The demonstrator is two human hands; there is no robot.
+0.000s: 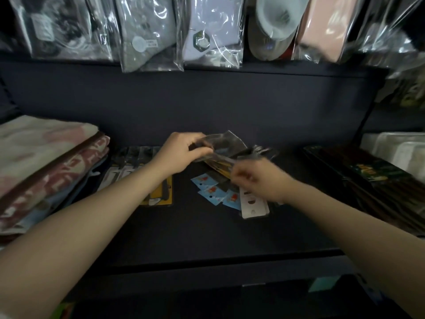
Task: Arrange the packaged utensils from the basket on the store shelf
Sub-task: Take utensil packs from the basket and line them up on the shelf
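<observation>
On the dark shelf (207, 231), my left hand (184, 153) grips the far end of a clear plastic utensil pack (226, 143) held just above the shelf. My right hand (257, 178), blurred, has its fingers curled at the near end of the same bundle, where yellowish handles (222, 163) show. Under it lie packs with blue header cards (213, 192) and a white hang-tab card (251, 206). Further left lies a row of packaged utensils (133, 162), one on a yellow card (164, 194). No basket is in view.
Folded towels (46, 164) are stacked at the shelf's left. Long dark boxes (368, 180) and white trays (400, 150) fill the right. Bagged goods (207, 31) hang above the back wall. The shelf's front edge (207, 261) lies below my forearms.
</observation>
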